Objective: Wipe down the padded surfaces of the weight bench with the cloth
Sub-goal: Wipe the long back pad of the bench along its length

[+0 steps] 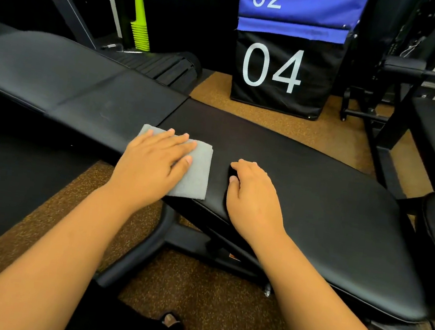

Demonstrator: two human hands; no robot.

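Head view looks down on a long black padded vinyl weight bench (303, 192) whose smooth, faintly glossy surface runs from a raised back section at the left to a flat seat pad at the right, with a seam between the two. A folded grey microfibre cloth (196, 173), square and finely ribbed, lies flat on the pad just right of that seam, near the bench's front edge. The left hand (153, 162) presses on it palm down, fingers spread and flat, grasping nothing. The right hand (252, 188) rests beside the cloth on the bare pad, apart from it, fingers loosely curled and empty. Behind the bench stands a black fabric box marked 04 (282, 74) on speckled brown floor (194, 299).
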